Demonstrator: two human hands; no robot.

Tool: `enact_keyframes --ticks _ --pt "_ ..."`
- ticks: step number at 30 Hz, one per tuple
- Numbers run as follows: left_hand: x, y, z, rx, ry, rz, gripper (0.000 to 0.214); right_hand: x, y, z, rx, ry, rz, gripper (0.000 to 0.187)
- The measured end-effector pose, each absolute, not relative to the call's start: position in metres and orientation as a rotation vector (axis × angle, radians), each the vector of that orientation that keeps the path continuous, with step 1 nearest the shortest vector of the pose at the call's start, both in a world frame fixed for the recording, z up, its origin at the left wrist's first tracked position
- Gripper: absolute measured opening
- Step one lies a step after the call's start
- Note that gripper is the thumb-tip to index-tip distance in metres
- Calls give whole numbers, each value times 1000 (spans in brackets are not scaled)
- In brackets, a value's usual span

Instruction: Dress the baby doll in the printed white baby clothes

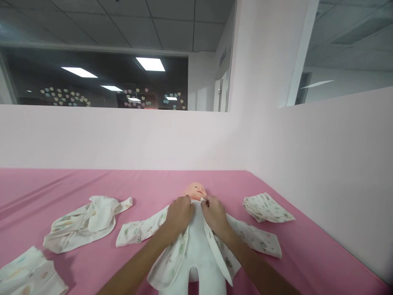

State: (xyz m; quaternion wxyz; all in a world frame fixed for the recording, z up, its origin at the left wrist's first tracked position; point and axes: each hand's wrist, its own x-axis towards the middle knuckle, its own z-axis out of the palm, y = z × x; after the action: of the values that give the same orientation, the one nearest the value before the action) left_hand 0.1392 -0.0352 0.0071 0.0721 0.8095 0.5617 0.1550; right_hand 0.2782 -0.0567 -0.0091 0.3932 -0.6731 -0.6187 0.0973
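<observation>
A baby doll (pixel 195 191) lies on its back on the pink table (pixel 153 184), head toward the wall. It wears an open, white printed jacket (pixel 138 229) with both sleeves spread out. My left hand (pixel 178 214) is closed on the jacket's left front edge at the doll's neck. Just beside it, my right hand (pixel 215 214) pinches the right front edge at the collar. The doll's white body (pixel 198 250) shows between the two jacket fronts.
A crumpled printed garment (pixel 87 221) lies to the left. A folded printed cloth (pixel 266 208) sits to the right near the pink wall. Another folded printed piece (pixel 29 272) lies at the lower left corner. Pale pink partition walls close off the back and right.
</observation>
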Motion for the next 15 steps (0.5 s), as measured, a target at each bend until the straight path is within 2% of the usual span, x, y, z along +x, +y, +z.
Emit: enact_keyframes --ticks 15 --pt "143 -37 0 2479 1739 775 15 273 -50 -14 -1357 -1332 620 21"
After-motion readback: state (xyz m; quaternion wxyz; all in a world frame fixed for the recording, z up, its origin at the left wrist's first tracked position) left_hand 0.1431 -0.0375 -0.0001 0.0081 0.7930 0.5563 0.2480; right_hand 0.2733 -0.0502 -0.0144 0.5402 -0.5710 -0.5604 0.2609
